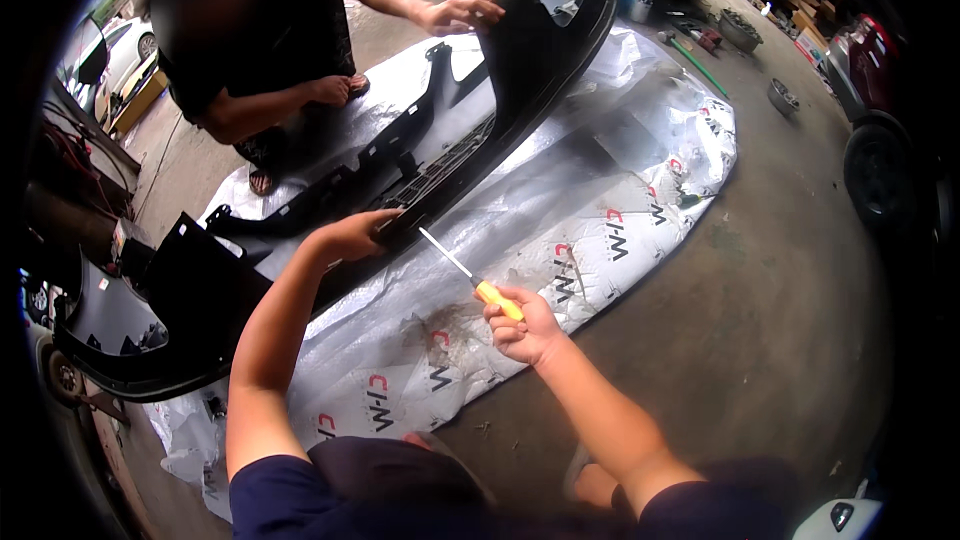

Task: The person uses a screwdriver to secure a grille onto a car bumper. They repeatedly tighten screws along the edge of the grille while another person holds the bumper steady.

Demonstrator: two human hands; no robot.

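A long black car bumper [525,60] stretches diagonally in front of me, its slotted grille part near the middle. My left hand [352,236] grips its near edge, the fingertips hidden behind the rim. In my closed right hand [530,332] is a screwdriver [497,297] with a yellow handle and a thin metal shaft. The shaft's tip points at the bumper's edge, just right of my left fingers; whether it touches cannot be told. Across the bumper, a crouching person in dark clothes rests one hand [460,15] on its far right part.
White printed plastic sheeting [620,225] lies under the bumper on the concrete floor [770,320]. A green-handled hammer [695,65] and small metal bowls [783,97] lie at the far right. A dark red vehicle with a black tyre [875,175] stands at the right edge.
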